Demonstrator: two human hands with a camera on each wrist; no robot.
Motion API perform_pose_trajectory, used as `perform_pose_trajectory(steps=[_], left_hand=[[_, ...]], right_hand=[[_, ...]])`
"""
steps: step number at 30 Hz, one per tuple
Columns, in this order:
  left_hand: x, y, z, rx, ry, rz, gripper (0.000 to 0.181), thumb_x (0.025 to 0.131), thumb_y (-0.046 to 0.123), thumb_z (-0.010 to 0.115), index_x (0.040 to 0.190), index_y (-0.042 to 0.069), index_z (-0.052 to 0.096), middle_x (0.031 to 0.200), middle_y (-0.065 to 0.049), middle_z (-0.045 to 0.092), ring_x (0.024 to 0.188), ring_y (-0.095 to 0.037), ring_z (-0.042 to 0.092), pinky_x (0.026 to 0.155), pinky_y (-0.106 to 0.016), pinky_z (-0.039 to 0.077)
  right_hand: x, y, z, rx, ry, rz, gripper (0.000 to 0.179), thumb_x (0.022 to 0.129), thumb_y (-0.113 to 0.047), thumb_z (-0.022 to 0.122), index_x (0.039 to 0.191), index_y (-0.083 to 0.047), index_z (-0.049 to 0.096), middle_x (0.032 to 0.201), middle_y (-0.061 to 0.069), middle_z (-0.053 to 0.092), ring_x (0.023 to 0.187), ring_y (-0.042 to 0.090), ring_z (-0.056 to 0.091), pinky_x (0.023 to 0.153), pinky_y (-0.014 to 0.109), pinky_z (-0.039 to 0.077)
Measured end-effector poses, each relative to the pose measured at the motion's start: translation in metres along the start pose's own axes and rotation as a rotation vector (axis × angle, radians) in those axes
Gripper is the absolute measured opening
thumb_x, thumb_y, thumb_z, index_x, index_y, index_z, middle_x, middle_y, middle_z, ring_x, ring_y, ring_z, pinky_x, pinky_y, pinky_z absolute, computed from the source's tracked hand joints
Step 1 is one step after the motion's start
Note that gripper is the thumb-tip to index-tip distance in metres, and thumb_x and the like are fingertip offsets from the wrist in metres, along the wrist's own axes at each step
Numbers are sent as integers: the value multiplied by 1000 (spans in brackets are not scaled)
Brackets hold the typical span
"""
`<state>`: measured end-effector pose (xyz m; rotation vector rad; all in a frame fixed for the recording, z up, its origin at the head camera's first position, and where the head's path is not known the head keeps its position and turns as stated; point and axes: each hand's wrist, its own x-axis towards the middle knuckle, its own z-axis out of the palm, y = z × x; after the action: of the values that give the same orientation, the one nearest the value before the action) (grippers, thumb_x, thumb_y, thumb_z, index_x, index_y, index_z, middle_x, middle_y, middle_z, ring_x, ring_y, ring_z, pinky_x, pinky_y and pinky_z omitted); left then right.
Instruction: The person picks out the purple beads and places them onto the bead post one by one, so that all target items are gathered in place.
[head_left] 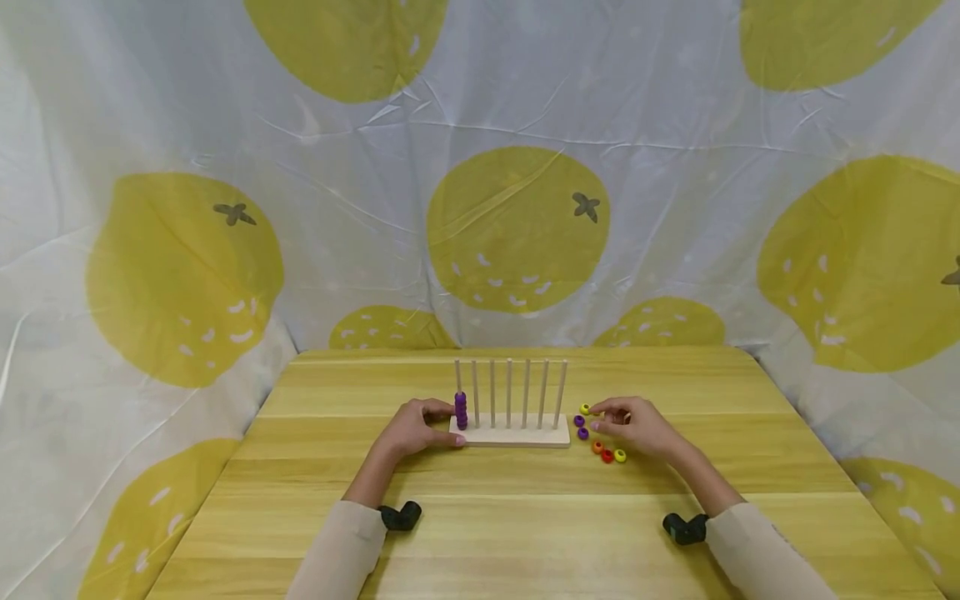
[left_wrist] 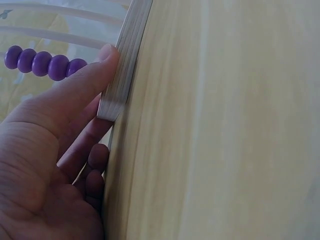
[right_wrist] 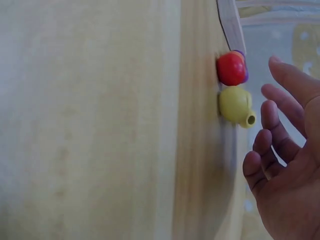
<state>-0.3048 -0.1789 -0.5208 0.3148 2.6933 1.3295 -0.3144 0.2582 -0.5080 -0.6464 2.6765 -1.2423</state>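
A pale wooden peg stand point(head_left: 510, 435) with several upright pegs sits on the table. Purple beads point(head_left: 461, 412) are stacked on its leftmost peg; in the left wrist view the same purple beads point(left_wrist: 41, 63) form a row beside the thumb. My left hand point(head_left: 412, 427) grips the left end of the base, its thumb along the front edge and fingers behind. To the right of the stand, my right hand point(head_left: 633, 423) hovers with thumb and fingers apart, holding nothing. Its fingertips are right by a yellow bead point(head_left: 584, 409) and a purple bead point(head_left: 579, 421).
More loose beads lie in front of the right hand: a purple bead point(head_left: 582, 433), an orange bead point(head_left: 597, 447), a red bead point(head_left: 607, 456) and a yellow bead point(head_left: 620, 456). A lemon-print cloth point(head_left: 517, 229) hangs behind the wooden table point(head_left: 525, 542).
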Motion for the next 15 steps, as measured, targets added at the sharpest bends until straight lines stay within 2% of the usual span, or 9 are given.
perform_pose_trajectory(steps=[5,15], left_hand=[[0,0,0,-8,-2,-4,57,69,41,96,120,22,77,123,1,75,114,-20,66,102,-45,52],[-1,2,0,-11,7,-3,57,70,37,97,120,19,77,123,-2,74,114,-22,66,102,-47,52]], right_hand=[[-1,0,7,27,-27,4,35,94,-26,77,121,-4,74,87,1,65,71,10,55,61,23,47],[1,-3,19,10,12,56,35,89,-30,83,113,-6,77,85,1,61,71,12,52,60,23,45]])
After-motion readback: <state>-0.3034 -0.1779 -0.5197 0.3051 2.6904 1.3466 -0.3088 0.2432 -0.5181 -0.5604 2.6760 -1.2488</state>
